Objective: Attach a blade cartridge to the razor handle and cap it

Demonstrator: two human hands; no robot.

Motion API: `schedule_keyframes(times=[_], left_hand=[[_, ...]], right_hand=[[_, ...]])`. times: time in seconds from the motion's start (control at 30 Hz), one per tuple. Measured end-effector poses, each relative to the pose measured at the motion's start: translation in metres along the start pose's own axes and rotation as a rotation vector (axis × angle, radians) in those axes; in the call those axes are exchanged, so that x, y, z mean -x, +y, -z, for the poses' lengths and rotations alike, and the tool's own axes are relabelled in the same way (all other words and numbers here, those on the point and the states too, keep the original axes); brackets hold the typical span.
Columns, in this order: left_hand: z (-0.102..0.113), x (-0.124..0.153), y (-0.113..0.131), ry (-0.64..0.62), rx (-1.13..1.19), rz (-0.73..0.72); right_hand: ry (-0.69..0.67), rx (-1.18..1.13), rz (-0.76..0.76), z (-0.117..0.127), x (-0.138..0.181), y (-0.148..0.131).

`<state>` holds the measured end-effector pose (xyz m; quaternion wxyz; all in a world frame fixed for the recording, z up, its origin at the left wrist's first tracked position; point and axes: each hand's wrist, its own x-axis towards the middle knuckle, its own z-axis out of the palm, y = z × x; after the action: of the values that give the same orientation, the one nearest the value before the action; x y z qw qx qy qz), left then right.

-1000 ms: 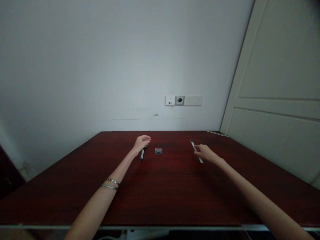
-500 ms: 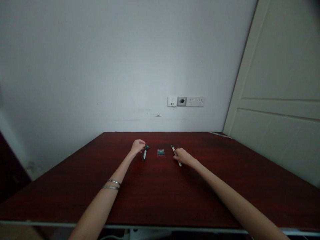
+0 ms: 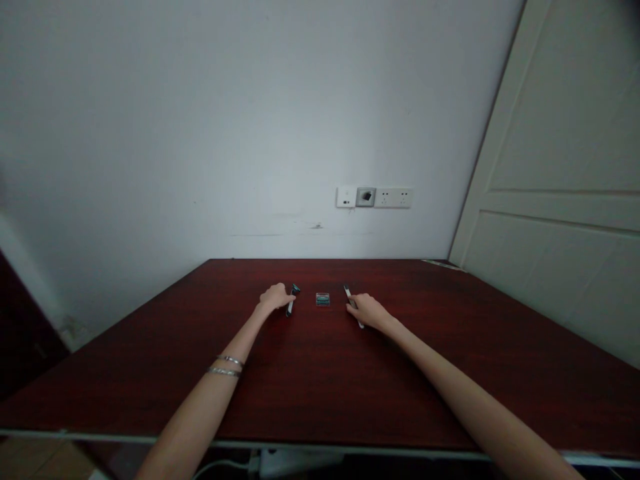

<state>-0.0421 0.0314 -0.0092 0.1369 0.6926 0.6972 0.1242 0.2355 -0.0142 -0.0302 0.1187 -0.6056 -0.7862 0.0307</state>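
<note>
White handle (image 3: 349,293), slim, likely light and stiff, is pinched near its middle by the right hand (image 3: 367,309), a sensible hold. The left hand (image 3: 275,296) has its thumb across the razor (image 3: 290,309), left of the clear case (image 3: 323,299); whether it grips, I cannot tell. The razor's head may cut, so below it seems safer.

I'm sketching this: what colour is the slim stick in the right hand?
The slim stick is whitish with a dark far end, in the head view.
</note>
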Motion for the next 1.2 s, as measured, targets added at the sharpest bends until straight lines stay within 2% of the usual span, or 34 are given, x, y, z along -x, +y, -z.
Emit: schedule_keyframes(times=[0.2, 0.43, 0.63, 0.87, 1.03, 1.2], left_hand=[[-0.003, 0.001, 0.001, -0.059, -0.128, 0.033], [-0.009, -0.001, 0.0, -0.066, -0.125, 0.024], [-0.01, -0.001, -0.001, 0.026, -0.026, -0.005], [-0.006, 0.001, 0.002, 0.077, 0.008, -0.02], [0.0, 0.004, 0.014, 0.169, 0.079, -0.128], [0.004, 0.017, 0.035, 0.257, 0.252, -0.347]], right_hand=[[0.066, 0.007, -0.028, 0.0, 0.001, 0.002], [0.075, 0.015, -0.034, 0.002, 0.004, 0.002], [0.062, 0.008, -0.042, 0.006, 0.006, -0.001], [0.104, 0.027, -0.011, 0.012, 0.009, -0.005], [0.129, -0.155, 0.076, 0.012, 0.001, -0.01], [0.151, -0.563, 0.228, 0.013, -0.014, -0.021]])
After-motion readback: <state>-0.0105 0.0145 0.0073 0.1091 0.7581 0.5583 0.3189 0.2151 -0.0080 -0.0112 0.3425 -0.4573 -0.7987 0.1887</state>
